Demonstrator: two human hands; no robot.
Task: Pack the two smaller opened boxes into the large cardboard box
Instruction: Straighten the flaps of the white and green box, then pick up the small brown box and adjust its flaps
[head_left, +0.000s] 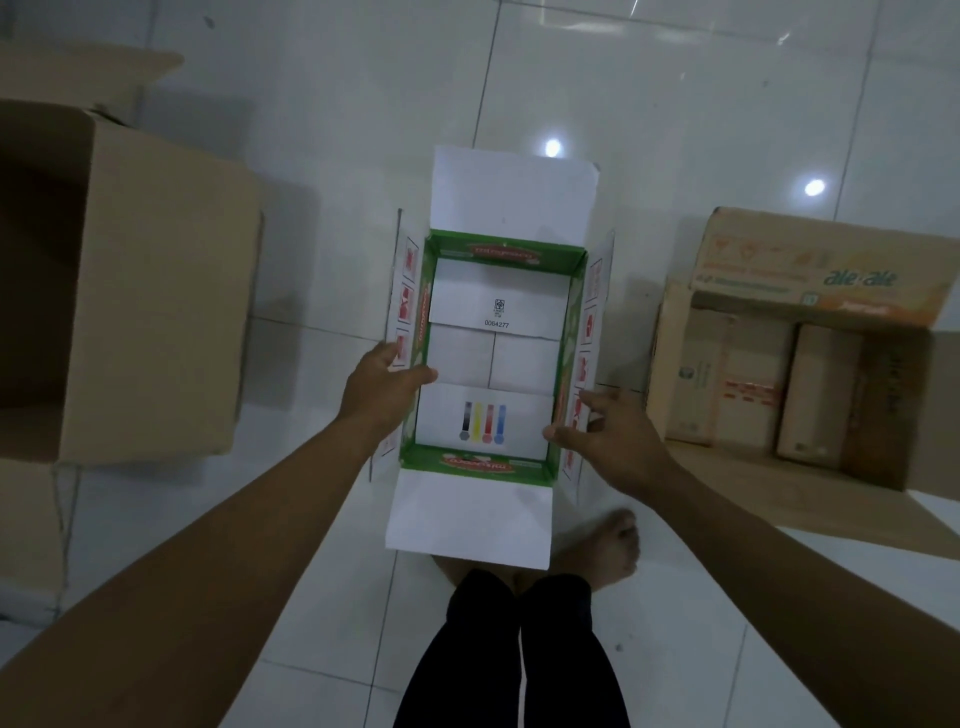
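Green-and-white opened cardboard box (493, 358), only bottom flaps showing inside, sits mid-frame on white floor tiles (675, 130), left hand (387, 384) and right hand (610, 439) each clasping a side wall, between large brown cardboard box (156, 291) at left and printed brown opened carton (810, 270) at right.

Glossy white floor tiles (675, 93), two light reflections (553, 148)

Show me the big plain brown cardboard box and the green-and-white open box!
Big plain brown cardboard box (166, 291): head view, its outer side wall.
Green-and-white open box (519, 358): head view, its bare inner floor.
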